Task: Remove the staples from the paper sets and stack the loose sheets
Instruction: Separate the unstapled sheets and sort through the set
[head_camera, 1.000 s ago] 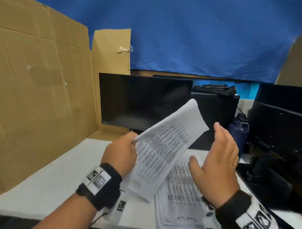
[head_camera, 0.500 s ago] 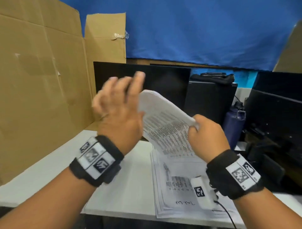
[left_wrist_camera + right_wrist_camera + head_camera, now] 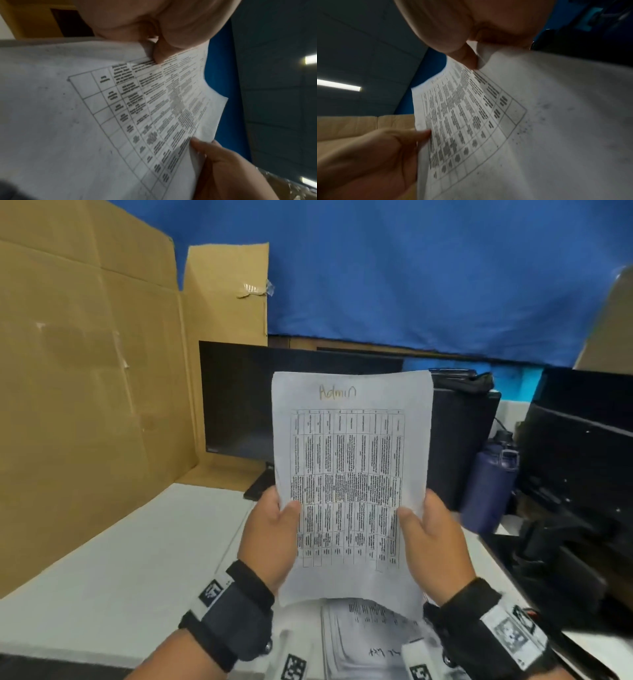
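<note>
I hold a paper set (image 3: 349, 474) upright in front of me, printed with a table and with "Admin" handwritten at its top. My left hand (image 3: 274, 529) pinches its left edge, thumb on the front. My right hand (image 3: 428, 532) pinches the right edge the same way. The left wrist view shows the printed table (image 3: 137, 115) close up with my left thumb on its edge and the right hand's fingers (image 3: 214, 155) lower down. In the right wrist view the sheet (image 3: 488, 121) fills the frame. A pile of printed sheets (image 3: 370, 635) lies on the desk below. No staple is visible.
A white desk (image 3: 137, 559) spreads to the left, walled by brown cardboard (image 3: 85, 405). A dark monitor (image 3: 239, 405) stands behind the paper. A dark blue bottle (image 3: 489, 484) and black equipment (image 3: 575, 474) crowd the right side.
The paper set, tilted and passed from my left hand to my right, has been turned upright to face me. Both hands now hold it by its side edges.
</note>
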Demonstrator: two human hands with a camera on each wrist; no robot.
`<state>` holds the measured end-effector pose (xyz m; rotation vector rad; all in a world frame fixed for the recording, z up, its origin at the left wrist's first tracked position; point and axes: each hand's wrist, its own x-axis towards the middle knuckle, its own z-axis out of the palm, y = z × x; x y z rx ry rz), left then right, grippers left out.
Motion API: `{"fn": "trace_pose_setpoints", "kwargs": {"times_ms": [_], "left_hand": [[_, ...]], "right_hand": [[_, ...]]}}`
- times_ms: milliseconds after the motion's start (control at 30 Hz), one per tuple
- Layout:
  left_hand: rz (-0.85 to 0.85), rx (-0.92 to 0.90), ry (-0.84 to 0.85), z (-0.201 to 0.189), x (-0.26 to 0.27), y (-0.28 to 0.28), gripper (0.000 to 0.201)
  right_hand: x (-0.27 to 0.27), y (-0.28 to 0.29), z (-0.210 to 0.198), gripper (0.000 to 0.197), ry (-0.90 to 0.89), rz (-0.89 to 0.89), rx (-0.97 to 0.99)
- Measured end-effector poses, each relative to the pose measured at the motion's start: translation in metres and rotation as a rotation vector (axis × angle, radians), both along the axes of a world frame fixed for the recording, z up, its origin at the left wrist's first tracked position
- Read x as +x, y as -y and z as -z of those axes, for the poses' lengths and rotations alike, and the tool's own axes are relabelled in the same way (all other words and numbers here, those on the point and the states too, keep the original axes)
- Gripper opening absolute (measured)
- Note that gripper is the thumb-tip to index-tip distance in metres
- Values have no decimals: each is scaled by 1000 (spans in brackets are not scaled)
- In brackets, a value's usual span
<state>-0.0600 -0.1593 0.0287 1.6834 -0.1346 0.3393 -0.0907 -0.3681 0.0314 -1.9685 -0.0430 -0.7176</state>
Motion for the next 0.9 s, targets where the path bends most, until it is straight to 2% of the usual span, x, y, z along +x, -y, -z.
{"fn": "trace_pose_setpoints", "kwargs": {"times_ms": [167, 367, 433, 700, 900], "left_hand": [[-22, -45, -1, 25, -6, 10, 24], [97, -240, -138, 48, -5, 13, 22], [127, -277, -164, 50, -2, 10, 22], [82, -186, -95, 46, 10, -4, 21], [103, -278, -132, 53, 10, -9, 18]], "right_hand": [[-4, -12, 40, 26, 22, -36, 244], [-5, -11, 61, 26, -26, -39, 319], [-5, -9, 61, 25, -41, -47, 323], [-4, -4, 64, 28, -42, -19, 221], [-8, -1, 66, 33, -77, -32, 155]]}}
